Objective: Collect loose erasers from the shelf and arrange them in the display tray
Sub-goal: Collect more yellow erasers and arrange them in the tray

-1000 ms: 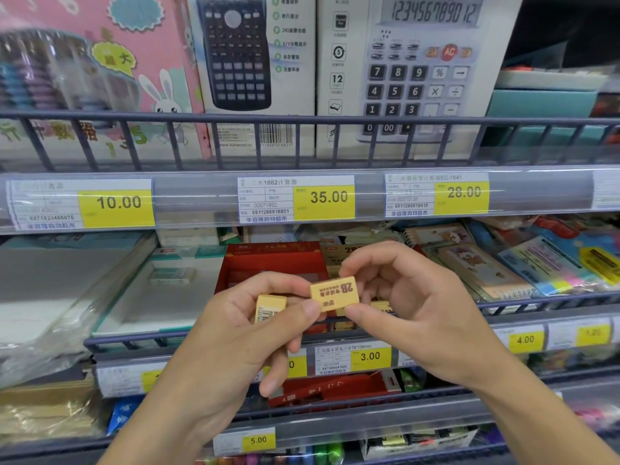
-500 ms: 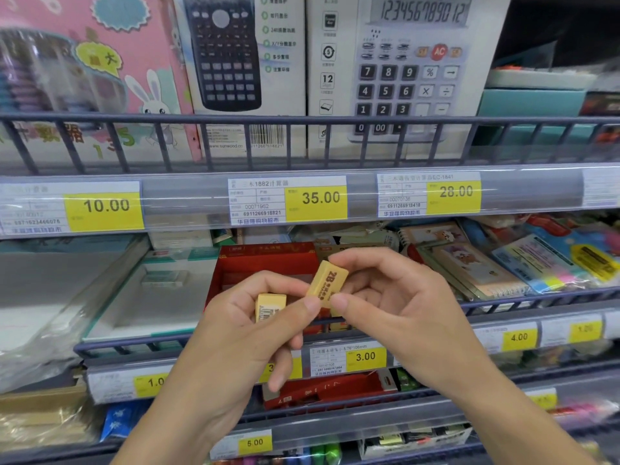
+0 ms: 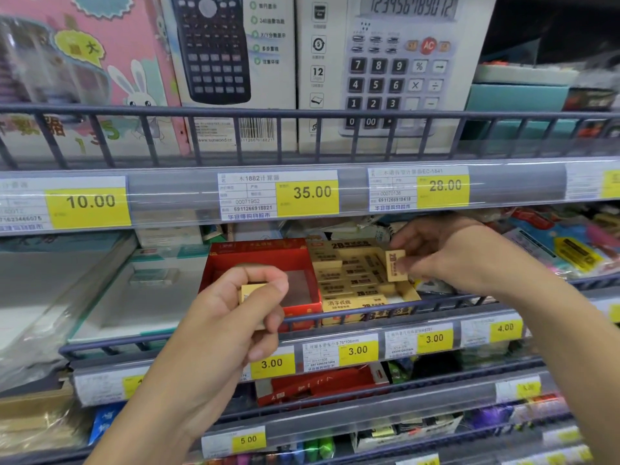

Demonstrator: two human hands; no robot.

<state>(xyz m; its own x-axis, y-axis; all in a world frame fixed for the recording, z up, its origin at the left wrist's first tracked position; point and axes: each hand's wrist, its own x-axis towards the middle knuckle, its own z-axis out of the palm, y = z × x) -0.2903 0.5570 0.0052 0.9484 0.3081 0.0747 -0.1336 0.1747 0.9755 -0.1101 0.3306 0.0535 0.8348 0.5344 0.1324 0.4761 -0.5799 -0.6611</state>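
Shelf rails (image 3: 302, 113) painted grey metal, price strip (image 3: 174, 193) clear glossy plastic over paper labels. Red tray (image 3: 258, 253) glossy printed card; erasers (image 3: 355, 280) matt cream. Calculator boxes (image 3: 235, 62) smooth printed card.

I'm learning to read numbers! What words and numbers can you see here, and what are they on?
"10.00": yellow price tag
"35.00", "1882", "6911266918821": second price tag
"28.00": third price tag
"3.00": lower price tag
"4.00": tag to the right
"5.00": bottom tag
"2B": eraser in the right hand
"AC", "123456789012": calculator box
"www.sunwood.cn": black calculator box
Small tag print: too blurred.
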